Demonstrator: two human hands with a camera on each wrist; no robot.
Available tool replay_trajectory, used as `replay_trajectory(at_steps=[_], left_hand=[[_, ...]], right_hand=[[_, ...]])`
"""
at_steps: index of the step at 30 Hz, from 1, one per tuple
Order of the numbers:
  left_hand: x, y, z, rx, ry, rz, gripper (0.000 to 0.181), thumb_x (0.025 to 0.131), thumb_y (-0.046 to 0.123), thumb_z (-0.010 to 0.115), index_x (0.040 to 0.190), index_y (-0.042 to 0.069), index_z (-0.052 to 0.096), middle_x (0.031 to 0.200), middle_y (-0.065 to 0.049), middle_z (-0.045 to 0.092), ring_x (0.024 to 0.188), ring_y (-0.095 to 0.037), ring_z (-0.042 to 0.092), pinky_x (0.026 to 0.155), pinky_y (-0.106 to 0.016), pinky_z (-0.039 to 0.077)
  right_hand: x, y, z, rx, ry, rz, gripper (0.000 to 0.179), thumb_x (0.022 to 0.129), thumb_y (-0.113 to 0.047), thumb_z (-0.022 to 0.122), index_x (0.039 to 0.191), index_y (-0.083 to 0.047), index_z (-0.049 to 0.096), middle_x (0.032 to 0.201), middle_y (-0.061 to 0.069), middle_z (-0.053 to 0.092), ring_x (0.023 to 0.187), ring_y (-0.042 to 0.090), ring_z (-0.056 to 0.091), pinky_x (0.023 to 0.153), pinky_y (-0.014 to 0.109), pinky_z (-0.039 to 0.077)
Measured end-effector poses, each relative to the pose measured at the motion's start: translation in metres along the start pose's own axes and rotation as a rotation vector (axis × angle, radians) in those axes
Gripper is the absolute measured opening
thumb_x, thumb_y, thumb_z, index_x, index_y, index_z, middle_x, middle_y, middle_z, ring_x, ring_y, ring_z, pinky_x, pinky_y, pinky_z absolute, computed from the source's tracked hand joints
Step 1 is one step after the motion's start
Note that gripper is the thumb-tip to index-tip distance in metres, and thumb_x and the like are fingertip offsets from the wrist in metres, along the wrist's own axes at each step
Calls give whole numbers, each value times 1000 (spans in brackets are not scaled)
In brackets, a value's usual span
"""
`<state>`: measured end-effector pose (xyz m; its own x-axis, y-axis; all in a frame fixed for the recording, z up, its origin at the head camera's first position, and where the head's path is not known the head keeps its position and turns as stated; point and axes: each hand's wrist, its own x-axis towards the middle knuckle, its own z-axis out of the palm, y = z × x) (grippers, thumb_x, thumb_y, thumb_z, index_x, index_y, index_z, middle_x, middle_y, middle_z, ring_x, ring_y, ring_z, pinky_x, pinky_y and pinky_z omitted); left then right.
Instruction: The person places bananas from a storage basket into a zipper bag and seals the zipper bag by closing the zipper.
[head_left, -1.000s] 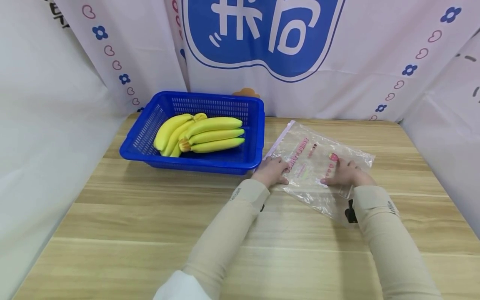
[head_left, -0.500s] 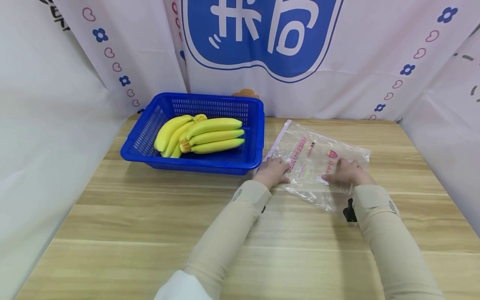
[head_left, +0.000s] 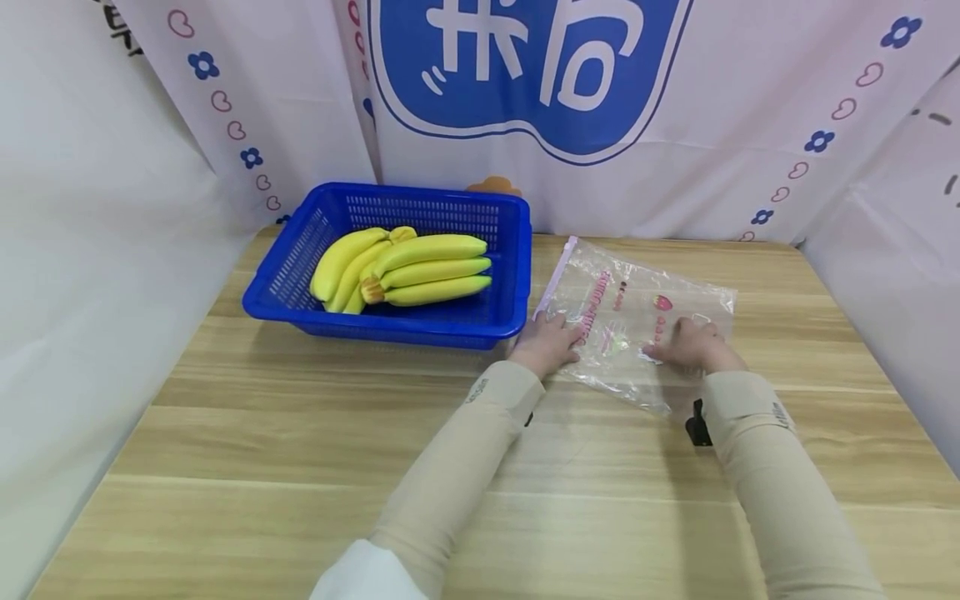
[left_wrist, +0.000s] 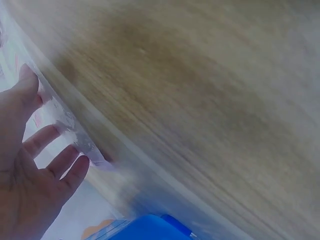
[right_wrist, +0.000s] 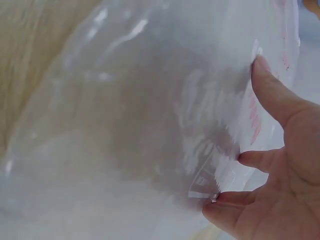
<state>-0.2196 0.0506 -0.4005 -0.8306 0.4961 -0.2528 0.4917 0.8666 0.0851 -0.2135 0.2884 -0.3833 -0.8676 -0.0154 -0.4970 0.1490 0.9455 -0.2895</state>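
Head view: both hands were on a clear plastic zip bag (head_left: 628, 323) lying on the wood-grain counter (head_left: 300, 450), just right of a blue plastic basket (head_left: 393, 327) holding two banana bunches, one to the left (head_left: 347, 262), one to the right (head_left: 431, 271). Left hand (head_left: 546, 343) rested near the lilac zip strip (head_left: 555, 271), right hand (head_left: 697, 346) farther along. Change over the last second: bag slid slightly left and away from the person, near corner out from beside the right wrist; basket and bananas stayed put. Probably a small straightening of the bag, judging by the shift. Writing: pink lettering plus a strawberry print (head_left: 662, 303) on the bag, text too small to read; dark lettering on the sleeve cuffs, not legible; large white characters on the blue backdrop emblem (head_left: 517, 83), cut off at top. Left wrist view: fingers apart, tips touching the bag along its edge, nothing gripped; basket showed at the bottom. Right wrist view: thumb and fingers well apart, fingertips pressing on creased film, no pinch seen; pink print visible but unreadable, pale print near the fingertips also unclear.
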Motion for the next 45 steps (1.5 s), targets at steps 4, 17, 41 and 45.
replay_trajectory(at_steps=[4,17,41,45], left_hand=[[-1,-2,-1,-21,-37,18,49,99,40,45,146,32,37,151,-5,38,141,-35,31,113,-46,34],[-5,-9,-2,-100,-76,75,54,100,36,45,151,27,29,161,-9,16,151,-28,7,123,-40,6],[-7,-3,-3,-127,-48,44,49,99,36,49,146,27,39,153,-9,34,143,-29,29,119,-40,25],[-6,0,-3,-91,-37,46,48,97,38,50,143,27,43,148,-8,40,136,-28,38,112,-40,35]], right_hand=[[1,0,1,2,7,11,95,89,-48,59,139,20,16,137,49,22,125,66,20,103,72,25],[6,1,-1,-6,-5,42,97,89,-48,59,142,18,11,137,52,15,126,65,18,103,72,26],[8,1,2,37,13,-5,92,92,-40,58,143,19,8,140,52,6,130,67,8,107,72,16],[10,2,4,22,36,-11,88,94,-40,55,143,18,11,139,52,9,129,67,10,106,73,17]])
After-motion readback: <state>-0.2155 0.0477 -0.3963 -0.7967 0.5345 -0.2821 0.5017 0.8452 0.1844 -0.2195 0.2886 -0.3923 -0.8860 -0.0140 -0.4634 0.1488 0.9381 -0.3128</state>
